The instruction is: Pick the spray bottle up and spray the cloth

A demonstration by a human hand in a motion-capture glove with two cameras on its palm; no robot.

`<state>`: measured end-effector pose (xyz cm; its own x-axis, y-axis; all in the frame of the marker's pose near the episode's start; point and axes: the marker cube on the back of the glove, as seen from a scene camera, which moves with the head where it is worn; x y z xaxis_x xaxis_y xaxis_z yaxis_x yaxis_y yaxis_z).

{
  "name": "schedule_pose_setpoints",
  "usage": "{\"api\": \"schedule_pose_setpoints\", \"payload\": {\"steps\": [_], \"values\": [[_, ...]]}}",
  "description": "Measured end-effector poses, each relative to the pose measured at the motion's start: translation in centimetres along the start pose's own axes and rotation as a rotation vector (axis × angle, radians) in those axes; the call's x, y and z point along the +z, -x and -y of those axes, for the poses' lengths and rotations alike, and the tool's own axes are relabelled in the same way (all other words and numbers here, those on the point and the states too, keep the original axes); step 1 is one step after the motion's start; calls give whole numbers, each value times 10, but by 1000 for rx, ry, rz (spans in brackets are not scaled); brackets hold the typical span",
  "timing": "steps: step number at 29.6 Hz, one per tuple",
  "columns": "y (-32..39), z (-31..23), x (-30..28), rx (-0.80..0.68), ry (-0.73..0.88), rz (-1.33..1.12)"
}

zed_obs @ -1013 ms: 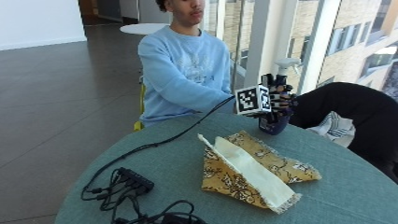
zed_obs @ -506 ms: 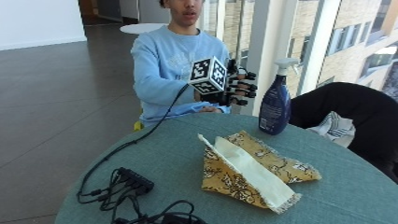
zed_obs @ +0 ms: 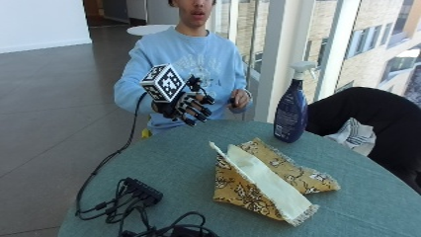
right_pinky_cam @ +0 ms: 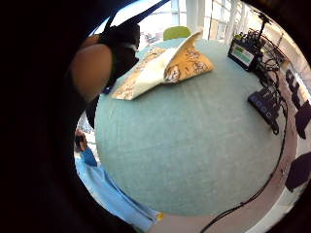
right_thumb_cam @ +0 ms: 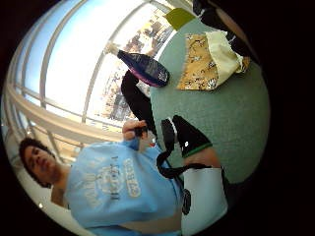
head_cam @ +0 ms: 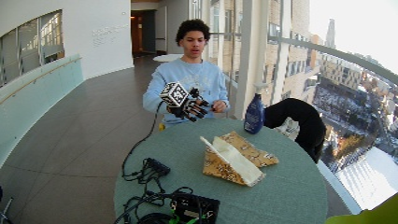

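Over table (zed_obs: pixel 164 163) — gloved right hand (zed_obs: pixel 184 104) open, holding nothing.

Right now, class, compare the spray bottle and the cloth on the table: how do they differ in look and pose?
The spray bottle is dark blue with a white trigger head; the cloth is yellow-patterned with a cream underside. The spray bottle stands upright near the table's far edge; the cloth lies folded and partly tented near the middle. The spray bottle is rigid; the cloth is creased. Both rest on the green table, and the gloved right hand touches neither.
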<state>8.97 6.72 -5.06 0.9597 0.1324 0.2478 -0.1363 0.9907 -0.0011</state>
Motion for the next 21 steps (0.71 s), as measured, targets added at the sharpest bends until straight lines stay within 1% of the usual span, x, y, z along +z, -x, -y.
{"api": "schedule_pose_setpoints", "payload": {"steps": [8, 21], "values": [[-20, -28, 13, 23, 16, -136], [-25, -35, 16, 15, 31, -170]]}}
